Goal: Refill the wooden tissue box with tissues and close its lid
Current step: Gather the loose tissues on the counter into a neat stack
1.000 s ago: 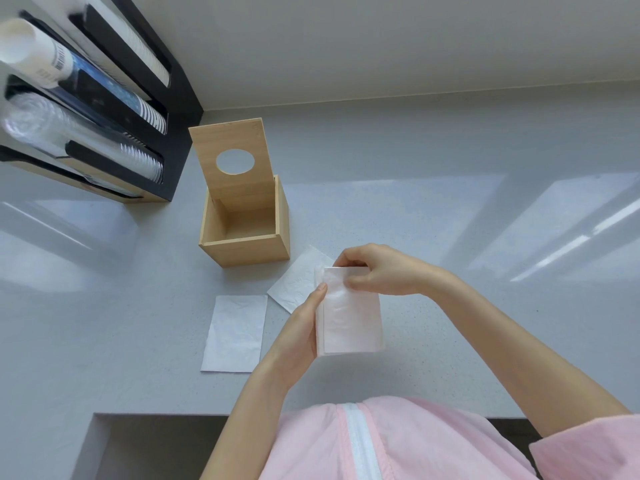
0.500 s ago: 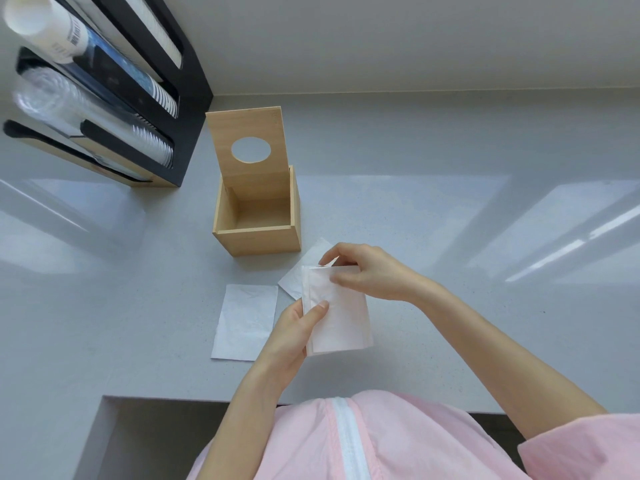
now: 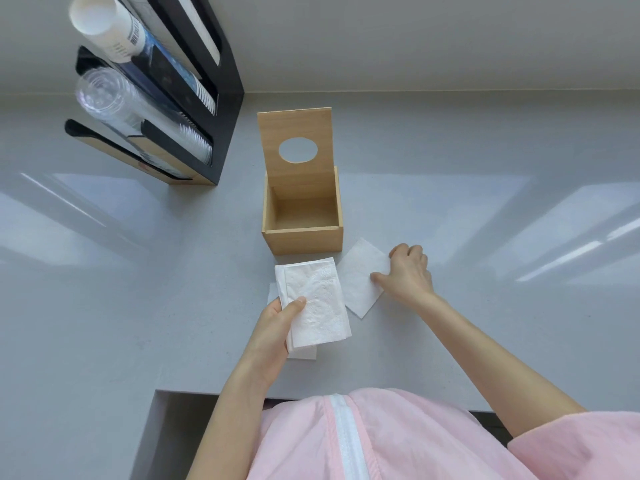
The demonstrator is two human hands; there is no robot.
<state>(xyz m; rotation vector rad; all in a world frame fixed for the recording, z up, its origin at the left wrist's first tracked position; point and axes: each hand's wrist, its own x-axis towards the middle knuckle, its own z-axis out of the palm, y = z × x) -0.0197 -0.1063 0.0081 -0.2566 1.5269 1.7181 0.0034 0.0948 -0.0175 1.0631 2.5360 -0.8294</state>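
The wooden tissue box [image 3: 302,242] stands on the grey counter with its inside bare. Its lid [image 3: 297,133], which has an oval hole, is tilted up at the back. My left hand [image 3: 277,327] holds a folded stack of white tissues [image 3: 317,303] just in front of the box. My right hand [image 3: 408,275] rests on the counter to the right, thumb and fingers pinching the edge of a loose folded tissue [image 3: 360,282]. Another tissue [image 3: 304,353] lies on the counter, mostly hidden under the stack and my left hand.
A black and wood cup dispenser [image 3: 166,98] with paper and clear plastic cups stands at the back left, close to the box. A wall runs behind the counter. The counter's front edge [image 3: 207,393] has a step near my pink jacket.
My right hand let go of the stack and moved right and down onto the loose tissue on the counter. My left hand alone now holds the stack, shifted slightly left.
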